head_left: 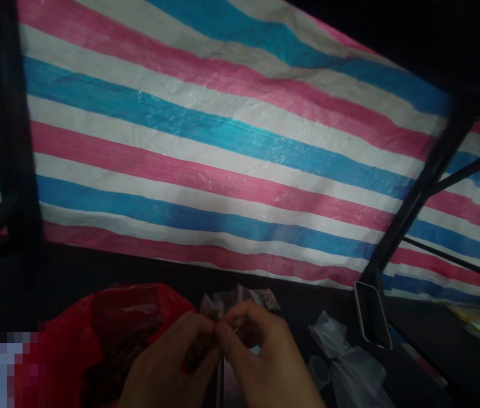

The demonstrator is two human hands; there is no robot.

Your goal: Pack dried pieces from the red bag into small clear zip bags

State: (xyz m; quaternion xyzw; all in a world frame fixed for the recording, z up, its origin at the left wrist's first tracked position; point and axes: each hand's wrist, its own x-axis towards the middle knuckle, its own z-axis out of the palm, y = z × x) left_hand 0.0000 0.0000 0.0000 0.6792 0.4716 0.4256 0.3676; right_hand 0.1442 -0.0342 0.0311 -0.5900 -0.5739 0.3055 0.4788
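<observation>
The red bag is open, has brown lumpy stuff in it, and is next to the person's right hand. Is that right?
Not quite. The red bag is open and has brown lumpy stuff in it, but it's next to the left hand. The head view shows that.

A wide, open bag of shiny red plastic (59, 334) lies with its near part partly hidden by the left hand (171, 360). Its mouth gapes, showing many small, dark brown pieces (116, 357), too dim to identify. Small, crumpled, clear plastic bags (243, 294) lie just beyond the meeting fingertips of the left hand and the right hand (265, 351); the rightmost has speckled brownish contents (268, 298). Whether the fingertips pinch anything is too dark to tell.
</observation>
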